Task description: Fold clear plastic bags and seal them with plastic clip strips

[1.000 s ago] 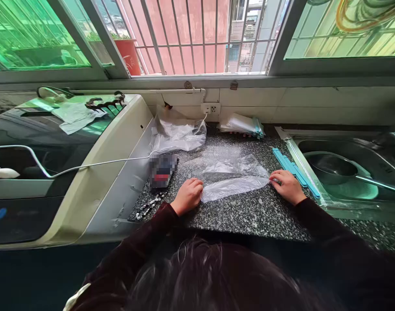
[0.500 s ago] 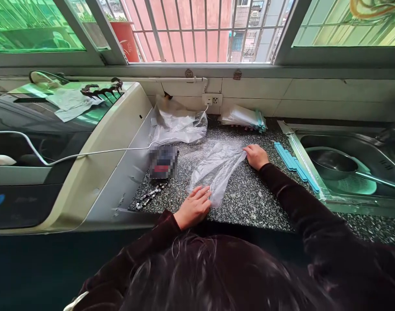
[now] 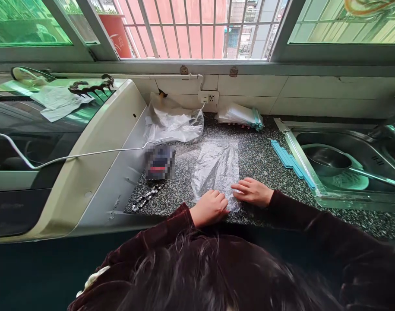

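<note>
A clear, wrinkled plastic bag (image 3: 216, 166) lies flat on the speckled stone counter in front of me. My left hand (image 3: 210, 208) is closed at its near edge, fingers curled over the film; the fingertips are partly hidden. On the bag's lower right side rests my right hand (image 3: 253, 192), its fingers stretched out and slightly apart, touching the film. Beyond the bag, a stack of clear bags with teal edges (image 3: 239, 114) lies by the wall. To the right sit several light-blue plastic strips (image 3: 291, 162).
A pixelated dark box (image 3: 160, 162) and a beaded strand (image 3: 147, 196) lie left of the bag. Behind them is crumpled plastic (image 3: 174, 123). A white cable (image 3: 96, 153) crosses a beige appliance (image 3: 103, 142) to a wall socket (image 3: 208, 97). A steel sink (image 3: 297, 131) holds a pan (image 3: 327, 160).
My right hand has moved from the bag's far right corner down to its near right side. The bag now lies flatter and straighter. My left hand has shifted slightly right and curled.
</note>
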### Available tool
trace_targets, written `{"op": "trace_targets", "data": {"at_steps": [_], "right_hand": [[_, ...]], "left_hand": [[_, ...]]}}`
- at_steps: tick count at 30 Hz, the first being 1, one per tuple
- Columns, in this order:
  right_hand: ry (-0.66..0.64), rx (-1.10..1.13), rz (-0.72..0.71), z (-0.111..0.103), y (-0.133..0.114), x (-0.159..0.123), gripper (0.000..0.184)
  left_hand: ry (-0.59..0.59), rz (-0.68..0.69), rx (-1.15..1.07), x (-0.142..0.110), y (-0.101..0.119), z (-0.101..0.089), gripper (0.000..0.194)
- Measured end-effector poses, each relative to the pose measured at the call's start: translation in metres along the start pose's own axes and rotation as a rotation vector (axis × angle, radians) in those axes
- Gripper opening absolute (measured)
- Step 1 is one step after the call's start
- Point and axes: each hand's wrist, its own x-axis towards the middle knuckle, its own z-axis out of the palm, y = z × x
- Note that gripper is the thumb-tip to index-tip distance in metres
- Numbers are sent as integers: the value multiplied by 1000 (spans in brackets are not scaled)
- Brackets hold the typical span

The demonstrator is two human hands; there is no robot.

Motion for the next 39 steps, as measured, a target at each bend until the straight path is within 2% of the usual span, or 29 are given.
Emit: {"op": "trace_targets", "data": {"at_steps": [4, 8, 11, 13, 15, 19, 22, 25, 28, 31, 36, 39], "right_hand": [[-3, 15, 72, -3, -2, -16, 25], [29, 32, 68, -6, -11, -26, 24], [68, 88, 6, -6, -22, -24, 21], [87, 119, 29, -6, -28, -21, 22], [112, 149, 95, -8, -32, -20, 23], [159, 196, 203, -14, -35, -22, 19], [162, 210, 233, -18, -36, -21, 17], [177, 219, 230, -22, -37, -20, 16], [199, 245, 246, -28, -38, -20, 14], [230, 283, 274, -34, -35, -17, 15], [255, 356, 305, -38, -19, -2, 12], [251, 421, 361, -39, -5, 10, 12]], "left_hand": [[75, 55, -123, -24, -18, -6, 58], [87, 32, -157, -54, -39, -4, 67], [138, 18, -158, -62, -43, 4, 48], [184, 24, -145, -64, -41, 6, 29], [207, 35, -161, -64, -37, 4, 21], [191, 37, -360, -54, -38, -14, 24], [152, -1, -425, -27, -51, -21, 32], [53, -26, -361, 8, -70, -12, 38], [-20, -47, -346, 26, -85, 5, 39], [23, -48, -404, 24, -93, 14, 40], [140, -57, -610, 8, -97, 7, 39], [105, -75, -719, 5, -95, 1, 39]]}}
